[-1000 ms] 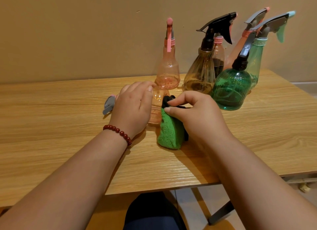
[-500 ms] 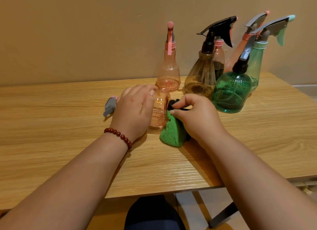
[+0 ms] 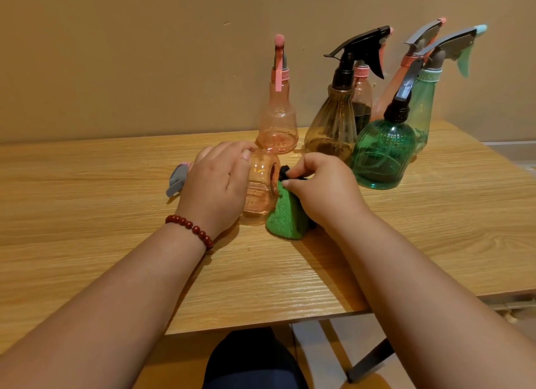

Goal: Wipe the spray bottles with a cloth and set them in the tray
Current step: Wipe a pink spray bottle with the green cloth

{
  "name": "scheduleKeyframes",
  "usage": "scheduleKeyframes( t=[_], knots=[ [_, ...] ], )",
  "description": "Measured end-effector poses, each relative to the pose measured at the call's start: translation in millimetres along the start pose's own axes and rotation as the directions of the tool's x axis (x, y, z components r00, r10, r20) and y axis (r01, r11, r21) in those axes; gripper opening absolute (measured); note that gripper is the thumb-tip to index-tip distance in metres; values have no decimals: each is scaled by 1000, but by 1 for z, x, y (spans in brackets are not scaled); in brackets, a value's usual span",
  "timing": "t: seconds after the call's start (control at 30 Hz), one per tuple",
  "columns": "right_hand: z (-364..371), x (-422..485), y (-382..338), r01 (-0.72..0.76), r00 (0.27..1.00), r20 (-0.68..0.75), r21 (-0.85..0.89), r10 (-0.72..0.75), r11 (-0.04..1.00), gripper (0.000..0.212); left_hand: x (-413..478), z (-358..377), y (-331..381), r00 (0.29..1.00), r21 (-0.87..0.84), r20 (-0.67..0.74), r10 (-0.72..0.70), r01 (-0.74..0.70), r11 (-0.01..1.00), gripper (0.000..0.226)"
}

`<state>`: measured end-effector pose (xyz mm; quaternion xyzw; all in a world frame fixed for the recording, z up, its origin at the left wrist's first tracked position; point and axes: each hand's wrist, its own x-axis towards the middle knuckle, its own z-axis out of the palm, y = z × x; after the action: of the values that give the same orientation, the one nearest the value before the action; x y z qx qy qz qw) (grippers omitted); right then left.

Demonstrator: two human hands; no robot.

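A clear pink spray bottle [image 3: 262, 185] lies on its side on the wooden table [image 3: 87, 191], its grey trigger head poking out to the left. My left hand [image 3: 216, 185] grips its body from above. My right hand [image 3: 322, 190] pinches a green and black cloth [image 3: 285, 214] against the bottle's base. Behind them stand several more spray bottles: a pink one [image 3: 278, 121], an amber one [image 3: 333, 127], a round green one [image 3: 381, 153], and taller pink and pale green ones at the back right. No tray is in view.
A beige wall rises right behind the table. The table's front edge runs just above my lap, and its right edge falls away past the green bottles. A dark metal table leg [image 3: 368, 362] shows below the front edge.
The view has shifted slightly. My right hand with the cloth has moved a little along the bottle's base; my left hand keeps hold of the lying bottle.
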<state>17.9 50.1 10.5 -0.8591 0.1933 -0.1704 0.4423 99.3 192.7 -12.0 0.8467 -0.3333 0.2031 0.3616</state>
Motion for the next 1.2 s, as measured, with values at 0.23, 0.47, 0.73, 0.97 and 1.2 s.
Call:
scheduleKeyframes(
  t=[0.23,0.47,0.73,0.97,1.2],
  knots=[
    [1,0,-9,88,992,-96,131,-75,988,13,0,-1,1,1000,-2,-12,-4,4,1000,59],
    [2,3,9,46,999,-1,-153,-46,987,5,1,-1,0,1000,-19,-25,10,-10,1000,57],
    [0,-10,0,66,994,-101,130,-53,989,11,-1,-1,1,1000,-4,-28,4,-4,1000,57],
    [-8,-25,-9,57,998,26,220,-65,974,8,0,-1,2,1000,-17,-25,-3,3,1000,59],
    [-3,-21,3,112,994,42,-217,-106,970,14,-1,-1,1,1000,-26,-15,13,-14,1000,56]
  ],
)
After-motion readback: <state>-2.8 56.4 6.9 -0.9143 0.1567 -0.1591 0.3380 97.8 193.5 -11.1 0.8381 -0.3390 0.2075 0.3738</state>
